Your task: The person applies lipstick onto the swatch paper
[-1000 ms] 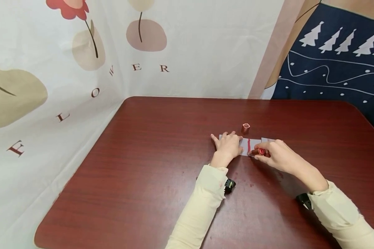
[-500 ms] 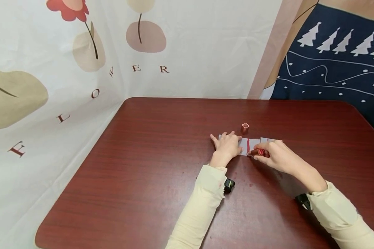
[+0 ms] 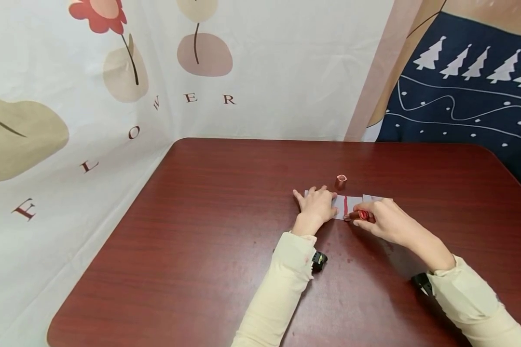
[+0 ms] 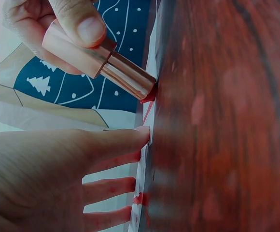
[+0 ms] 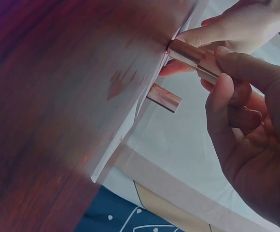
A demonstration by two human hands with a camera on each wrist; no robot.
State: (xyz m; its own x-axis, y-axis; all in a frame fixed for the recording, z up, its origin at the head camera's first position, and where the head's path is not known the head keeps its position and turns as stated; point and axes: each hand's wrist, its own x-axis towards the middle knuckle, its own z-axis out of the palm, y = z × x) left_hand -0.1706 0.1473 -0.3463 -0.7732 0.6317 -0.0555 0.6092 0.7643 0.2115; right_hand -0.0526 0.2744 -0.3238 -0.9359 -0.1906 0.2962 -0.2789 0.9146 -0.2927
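A red lipstick in a copper-coloured tube (image 4: 79, 50) is pinched between the thumb and fingers of my right hand (image 3: 388, 219). Its red tip meets a strip of white paper (image 3: 353, 201) at the near edge, at the lower end of a red stripe (image 3: 346, 205). My left hand (image 3: 316, 206) lies on the left part of the paper with fingers spread, pressing it to the table. Part of the paper is hidden under both hands. Beyond it stands the copper lipstick cap (image 3: 340, 181), upright and apart from either hand.
The dark red-brown wooden table (image 3: 191, 217) carries small reddish smudges nearer to me. A second piece of paper (image 3: 377, 197) overlaps the right end of the strip. Pale printed cloth (image 3: 278, 72) hangs behind and at the left, with navy tree-patterned cloth (image 3: 464, 106) at the back right.
Both hands keep nearly the same place, with the lipstick tip staying at the lower end of the red stripe. The whole head view has shifted slightly.
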